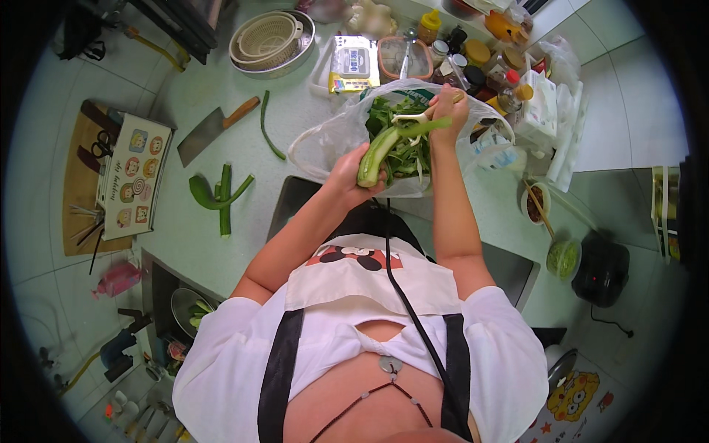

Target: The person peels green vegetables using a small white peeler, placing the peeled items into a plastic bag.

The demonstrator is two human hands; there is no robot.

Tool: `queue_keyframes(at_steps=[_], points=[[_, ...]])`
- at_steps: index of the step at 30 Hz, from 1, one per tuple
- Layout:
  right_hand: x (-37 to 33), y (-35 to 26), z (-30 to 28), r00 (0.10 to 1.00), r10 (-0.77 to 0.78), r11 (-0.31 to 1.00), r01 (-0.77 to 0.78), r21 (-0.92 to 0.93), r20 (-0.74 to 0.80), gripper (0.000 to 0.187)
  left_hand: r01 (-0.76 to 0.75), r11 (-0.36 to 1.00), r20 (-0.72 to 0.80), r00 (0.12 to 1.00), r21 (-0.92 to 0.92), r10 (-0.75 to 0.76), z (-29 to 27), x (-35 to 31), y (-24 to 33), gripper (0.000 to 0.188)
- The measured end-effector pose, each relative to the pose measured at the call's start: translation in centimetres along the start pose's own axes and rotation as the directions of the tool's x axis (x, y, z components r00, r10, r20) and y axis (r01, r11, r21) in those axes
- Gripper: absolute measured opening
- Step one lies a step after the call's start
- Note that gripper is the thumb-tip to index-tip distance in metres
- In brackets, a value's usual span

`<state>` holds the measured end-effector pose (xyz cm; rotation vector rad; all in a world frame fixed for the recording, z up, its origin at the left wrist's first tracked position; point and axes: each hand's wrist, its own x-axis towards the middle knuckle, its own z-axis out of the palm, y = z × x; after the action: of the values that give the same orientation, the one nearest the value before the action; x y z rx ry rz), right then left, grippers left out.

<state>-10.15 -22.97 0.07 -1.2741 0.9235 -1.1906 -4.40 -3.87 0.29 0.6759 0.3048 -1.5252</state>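
Observation:
My left hand [349, 176] is wrapped around the lower end of a thick, pale green peeled stem, which looks like celtuce [378, 156]. It is tilted over an open white plastic bag [325, 146] holding green leaves and peelings [419, 161]. My right hand [450, 117] is closed around what looks like a peeler [411, 118], its pale head against the upper part of the stem. A green strip [432, 126] hangs beside that head. Part of the peeler is hidden by my fingers.
Left on the counter lie a cleaver [209, 131], a curved green strip [267, 127] and crossed green pieces [224, 198]. Strainer baskets [271, 46] stand at the back left. Bottles and jars [476, 53] crowd the back right. A bowl with chopsticks [535, 204] sits at right.

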Motion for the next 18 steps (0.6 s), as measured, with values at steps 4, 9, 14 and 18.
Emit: queue_keyframes(at_steps=[4,9,14,18], points=[[0.3,-1.2,0.1,0.984,-0.176,0.975,0.17,-0.142,-0.033,0.02,-0.042,0.999,-0.003,0.999,-0.007,0.042,0.0,-0.7,1.0,0.032],[-1.6,-3.2,0.5,0.923,-0.372,0.919,0.381,-0.097,0.103,0.02,-0.072,0.995,-0.01,0.997,-0.075,0.072,0.7,-0.6,1.1,0.037],[-2.4,-6.7,0.1,0.978,-0.206,0.937,0.195,0.291,0.009,0.014,-0.056,0.988,-0.007,0.998,-0.143,0.056,0.6,0.8,1.3,0.032],[-4.9,-8.2,1.0,0.965,-0.057,0.962,-0.015,0.272,0.257,0.014,-0.039,0.99,0.055,0.997,-0.132,0.047,0.4,1.7,1.1,0.029]])
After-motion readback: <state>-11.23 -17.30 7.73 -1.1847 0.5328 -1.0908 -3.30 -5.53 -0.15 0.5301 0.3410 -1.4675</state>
